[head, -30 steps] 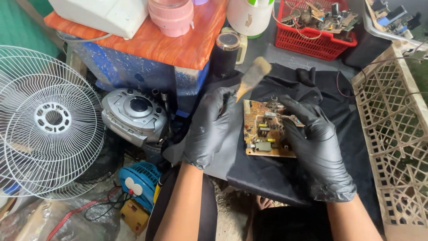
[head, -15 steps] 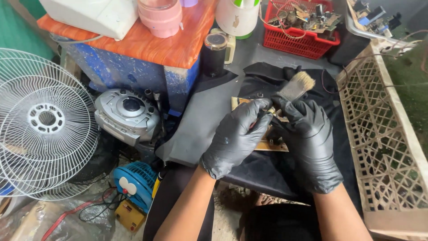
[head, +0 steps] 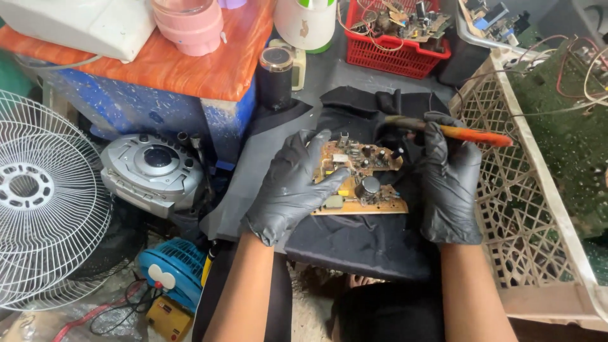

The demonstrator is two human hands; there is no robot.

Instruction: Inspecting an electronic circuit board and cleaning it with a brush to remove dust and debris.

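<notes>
Brush [head: 456, 132] now sideways, bristles behind R hand [head: 448, 190].

- Both hands, left hand [head: 292, 187] and right hand [head: 448, 183], wear black gloves of thin rubbery film with a dull sheen.
- The circuit board [head: 361, 180] is tan, matt laminate carrying small metal and plastic parts.
- The brush handle [head: 475, 134] is orange and glossy.
- The black cloth [head: 361, 244] under the board is soft and matt.
- The crate [head: 525, 209] on the right is beige plastic lattice, dusty.
- The fan guard [head: 38, 202] on the left is white-coated wire.
- The far tabletop [head: 190, 66] is smooth orange laminate.
</notes>
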